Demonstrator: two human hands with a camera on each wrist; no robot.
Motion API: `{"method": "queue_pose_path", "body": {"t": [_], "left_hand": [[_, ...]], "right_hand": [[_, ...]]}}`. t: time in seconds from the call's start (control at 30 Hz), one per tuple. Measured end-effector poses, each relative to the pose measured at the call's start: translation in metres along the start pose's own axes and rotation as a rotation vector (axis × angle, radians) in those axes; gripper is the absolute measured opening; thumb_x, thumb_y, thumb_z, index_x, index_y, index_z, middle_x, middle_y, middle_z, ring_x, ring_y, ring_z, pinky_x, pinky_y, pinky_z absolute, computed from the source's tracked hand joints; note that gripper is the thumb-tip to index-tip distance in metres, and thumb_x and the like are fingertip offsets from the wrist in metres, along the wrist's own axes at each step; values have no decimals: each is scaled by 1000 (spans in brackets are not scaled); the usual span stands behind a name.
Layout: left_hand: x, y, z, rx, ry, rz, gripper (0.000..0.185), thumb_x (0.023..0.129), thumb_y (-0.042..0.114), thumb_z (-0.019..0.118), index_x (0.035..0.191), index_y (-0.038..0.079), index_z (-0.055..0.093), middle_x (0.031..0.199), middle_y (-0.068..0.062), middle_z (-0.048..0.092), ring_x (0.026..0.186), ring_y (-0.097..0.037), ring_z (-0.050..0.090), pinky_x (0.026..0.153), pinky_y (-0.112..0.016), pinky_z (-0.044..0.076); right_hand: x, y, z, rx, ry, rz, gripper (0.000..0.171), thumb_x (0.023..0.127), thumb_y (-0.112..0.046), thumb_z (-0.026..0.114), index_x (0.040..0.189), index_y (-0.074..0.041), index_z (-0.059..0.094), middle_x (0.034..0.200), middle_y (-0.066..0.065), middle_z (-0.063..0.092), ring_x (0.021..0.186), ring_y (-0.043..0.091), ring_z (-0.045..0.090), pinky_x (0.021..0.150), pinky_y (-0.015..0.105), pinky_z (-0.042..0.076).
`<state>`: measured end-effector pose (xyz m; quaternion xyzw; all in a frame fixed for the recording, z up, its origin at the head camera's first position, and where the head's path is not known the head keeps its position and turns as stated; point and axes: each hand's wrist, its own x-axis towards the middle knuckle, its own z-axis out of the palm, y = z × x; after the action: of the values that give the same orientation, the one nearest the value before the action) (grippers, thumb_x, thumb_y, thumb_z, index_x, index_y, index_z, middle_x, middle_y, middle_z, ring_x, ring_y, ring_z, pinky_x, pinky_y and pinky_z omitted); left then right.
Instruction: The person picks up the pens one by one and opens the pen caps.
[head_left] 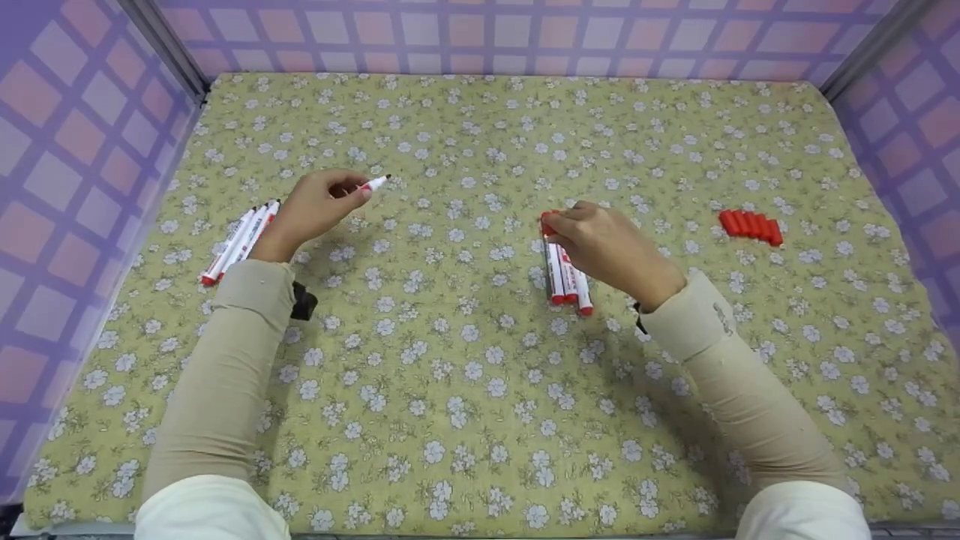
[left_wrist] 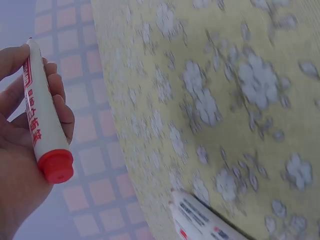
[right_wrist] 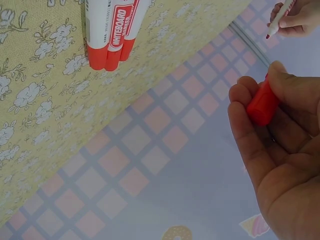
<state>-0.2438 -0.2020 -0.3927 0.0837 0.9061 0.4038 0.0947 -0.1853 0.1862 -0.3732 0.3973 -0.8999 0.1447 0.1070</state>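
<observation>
Now the left hand (head_left: 319, 206) grips an uncapped marker (head_left: 375, 182); the right hand (head_left: 600, 244) pinches a red cap (right_wrist: 262, 104). Beside the right hand lie three markers (head_left: 568, 277), with loose caps (head_left: 751, 226) well beyond and more markers (head_left: 238, 241) just beside the left hand.

A person's left hand (head_left: 319, 206) is gripping an uncapped white marker (head_left: 375, 182) at the centre left of the frame, its tip pointing to the right. Just left of that hand, a small bunch of markers (head_left: 238, 241) is lying slantwise on the flowered cloth (head_left: 480, 420). Near the middle of the frame, the right hand (head_left: 600, 244) is pinching a red cap (head_left: 548, 223) above another bunch of capped markers (head_left: 567, 279), which are lying side by side with their red ends toward the bottom. At the right, a row of red caps (head_left: 751, 226) is resting on the cloth, well apart from both hands.
</observation>
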Motion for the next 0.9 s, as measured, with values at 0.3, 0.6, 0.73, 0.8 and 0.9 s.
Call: {"method": "queue_pose_path", "body": {"t": [0.3, 0.6, 0.73, 0.8, 0.9], "left_hand": [[-17, -24, -23, 13, 44, -88, 47, 98, 41, 50, 134, 11, 55, 114, -12, 57, 86, -20, 48, 68, -30, 40], [-20, -42, -41, 26, 102, -144, 50, 99, 38, 47, 140, 9, 49, 118, -12, 52, 87, -18, 47, 65, -25, 40], [-23, -54, -49, 30, 154, -183, 49, 100, 35, 46, 141, 8, 48, 120, -12, 51, 91, -14, 47, 68, -24, 41], [-25, -60, -53, 23, 183, -209, 49, 100, 35, 46, 141, 8, 48, 118, -11, 51, 91, -14, 47, 69, -25, 42], [-27, -69, -58, 31, 223, -225, 47, 99, 31, 46, 139, 6, 50, 115, -11, 52, 92, -14, 47, 73, -27, 40]], "right_hand": [[1, -3, 4, 4, -8, -4, 21, 91, -1, 63, 110, 5, 68, 97, 18, 72, 80, 28, 68, 67, 32, 57], [1, -1, 5, 0, -6, 5, 19, 91, -2, 63, 108, 5, 69, 95, 19, 72, 80, 29, 67, 68, 33, 57], [0, 0, 5, 8, 2, -1, 20, 91, -1, 62, 108, 6, 68, 95, 19, 72, 81, 30, 67, 66, 34, 57], [1, 0, 6, 7, 6, -2, 20, 90, 1, 62, 108, 6, 68, 94, 19, 72, 81, 30, 67, 66, 34, 57], [1, 0, 7, 5, 6, -2, 20, 90, 1, 62, 108, 6, 68, 94, 18, 72, 81, 30, 67, 66, 34, 57]]}}
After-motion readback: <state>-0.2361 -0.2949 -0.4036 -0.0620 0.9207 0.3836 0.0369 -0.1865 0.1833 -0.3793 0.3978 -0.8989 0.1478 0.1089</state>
